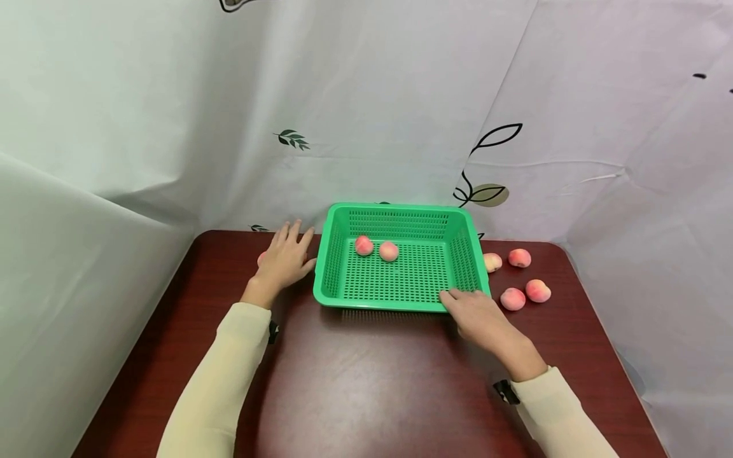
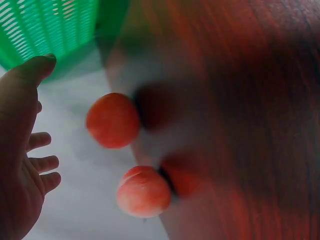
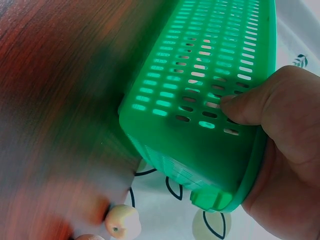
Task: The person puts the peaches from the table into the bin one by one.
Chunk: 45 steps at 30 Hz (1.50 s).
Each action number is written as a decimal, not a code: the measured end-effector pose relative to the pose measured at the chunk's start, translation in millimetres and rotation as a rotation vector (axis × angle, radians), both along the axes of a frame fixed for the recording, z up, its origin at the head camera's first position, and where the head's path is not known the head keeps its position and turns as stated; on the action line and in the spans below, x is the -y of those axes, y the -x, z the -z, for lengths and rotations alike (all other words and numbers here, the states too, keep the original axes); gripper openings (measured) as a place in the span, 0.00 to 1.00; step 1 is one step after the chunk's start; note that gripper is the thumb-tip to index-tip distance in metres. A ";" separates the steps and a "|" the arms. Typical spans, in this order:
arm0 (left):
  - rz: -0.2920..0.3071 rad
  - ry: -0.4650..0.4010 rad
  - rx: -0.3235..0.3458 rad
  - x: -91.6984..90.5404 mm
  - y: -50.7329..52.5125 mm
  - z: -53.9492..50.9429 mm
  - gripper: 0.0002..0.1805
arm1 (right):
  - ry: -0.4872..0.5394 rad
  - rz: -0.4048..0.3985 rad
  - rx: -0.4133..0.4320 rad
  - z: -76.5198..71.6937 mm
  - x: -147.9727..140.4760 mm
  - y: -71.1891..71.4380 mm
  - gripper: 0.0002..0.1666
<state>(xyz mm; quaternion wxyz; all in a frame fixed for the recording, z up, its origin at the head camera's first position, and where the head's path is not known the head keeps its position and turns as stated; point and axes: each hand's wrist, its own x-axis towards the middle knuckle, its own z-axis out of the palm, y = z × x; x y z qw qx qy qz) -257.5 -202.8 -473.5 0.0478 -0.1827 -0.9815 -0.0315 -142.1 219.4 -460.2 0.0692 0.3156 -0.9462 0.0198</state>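
A green plastic basket (image 1: 395,306) stands at the far middle of the table with two peaches, one peach (image 1: 364,245) beside another peach (image 1: 389,251), on its slotted floor. My right hand (image 1: 478,318) grips its near right corner; in the right wrist view the thumb (image 3: 250,105) presses the outside wall and the fingers over the rim are mostly hidden. Left of the basket my left hand (image 1: 284,259) is spread, holding nothing. In the left wrist view an upper peach (image 2: 113,120) and a lower peach (image 2: 144,192) lie beside that hand, apart from it; the head view mostly hides them.
Several more peaches lie right of the basket, among them a rear peach (image 1: 519,257) and a near peach (image 1: 512,299). The dark red-brown table (image 1: 338,388) meets a pale hanging cloth (image 1: 378,114) at its back and sides.
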 end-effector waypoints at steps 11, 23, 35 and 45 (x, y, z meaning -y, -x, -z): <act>-0.006 0.020 0.061 0.6 9.9 21.7 0.39 | 0.012 -0.017 -0.016 0.5 0.5 -0.5 0.18; -0.004 0.022 0.116 2.5 11.8 37.9 0.32 | 0.017 -0.026 -0.034 2.4 -0.3 -1.5 0.18; 0.038 -0.002 0.061 1.1 13.2 42.7 0.13 | 0.015 -0.027 -0.039 1.8 -1.3 0.0 0.18; 0.062 -0.027 0.035 0.0 10.7 42.9 0.08 | 0.005 -0.021 -0.031 2.0 -2.0 1.2 0.18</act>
